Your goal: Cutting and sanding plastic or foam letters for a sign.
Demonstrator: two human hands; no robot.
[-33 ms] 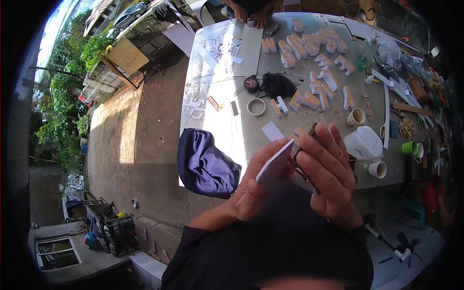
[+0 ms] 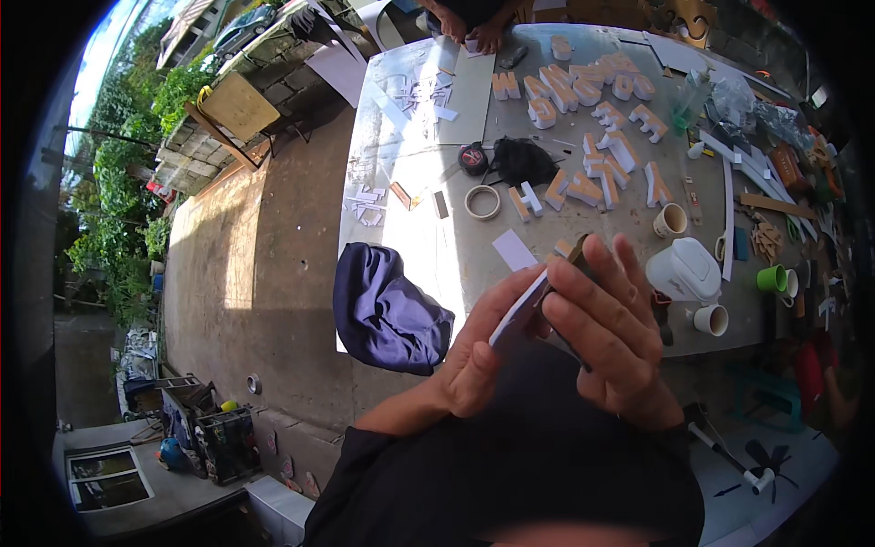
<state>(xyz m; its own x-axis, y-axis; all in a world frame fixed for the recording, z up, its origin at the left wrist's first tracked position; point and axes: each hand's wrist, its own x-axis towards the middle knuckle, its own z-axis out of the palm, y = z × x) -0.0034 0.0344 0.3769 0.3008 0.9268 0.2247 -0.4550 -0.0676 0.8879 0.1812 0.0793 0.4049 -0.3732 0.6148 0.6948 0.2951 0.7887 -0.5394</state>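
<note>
Now the right hand [image 2: 620,337] sits closer to the white card [image 2: 521,310], which shows more edge-on. Left hand [image 2: 472,345] holds the card, fingers curled, thumb nearside, above the table [image 2: 465,255]. Right fingers bend loosely over a dark flat piece [image 2: 570,345]; grip unclear. Judgement: both pieces are being worked together.

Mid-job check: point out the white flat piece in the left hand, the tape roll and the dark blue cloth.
White flat piece [image 2: 520,316]: head view, on its broad face.
Tape roll [image 2: 484,217]: head view, on its near rim.
Dark blue cloth [image 2: 390,314]: head view, on its folded middle.
</note>
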